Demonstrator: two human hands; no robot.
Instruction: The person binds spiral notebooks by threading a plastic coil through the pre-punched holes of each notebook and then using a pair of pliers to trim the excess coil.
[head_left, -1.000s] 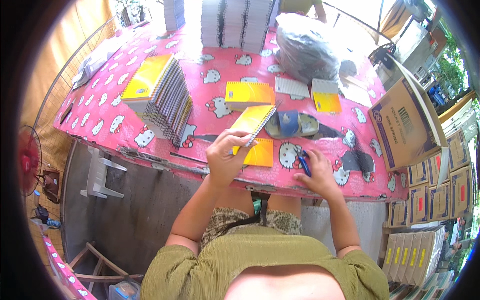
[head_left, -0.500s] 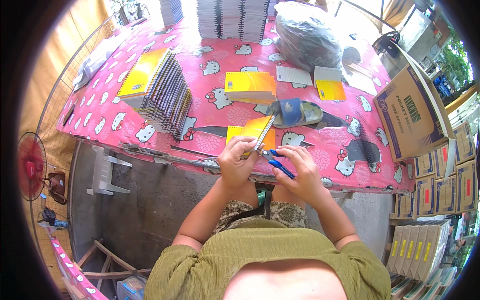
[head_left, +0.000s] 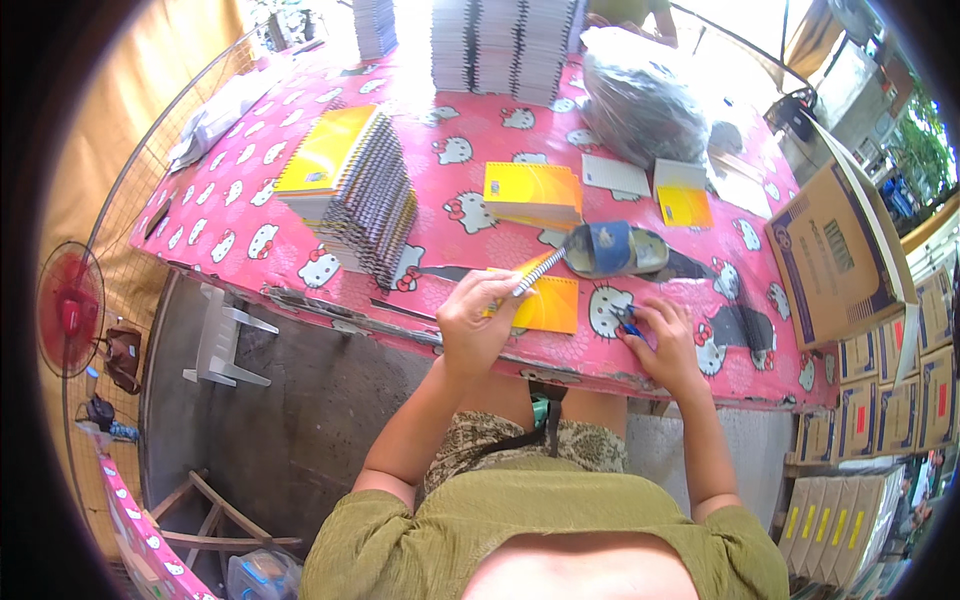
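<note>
My left hand (head_left: 472, 318) is closed around the lower end of a spiral notebook (head_left: 541, 271), which tilts up with its white coil to the right. Under it a yellow notebook (head_left: 552, 306) lies flat on the table. To the right, low over the tablecloth, my right hand (head_left: 664, 342) has its thumb and fingers around small blue-handled pliers (head_left: 628, 322), partly hidden by the fingers. A blue slipper (head_left: 612, 248) lies just beyond both hands. Farther back sits a short pile of yellow notebooks (head_left: 533, 190).
A tall stack of coil-bound notebooks (head_left: 345, 185) stands at the left, with white stacks (head_left: 500, 50) at the back. A filled plastic bag (head_left: 645, 100) and an open carton (head_left: 840, 250) are on the right. A person (head_left: 640, 15) is partly visible behind the bag.
My right hand has moved right with the pliers, away from the notebook's coil. The pliers' handles, spread before, now look closer together. My left hand still holds the notebook. The view has shifted slightly.
</note>
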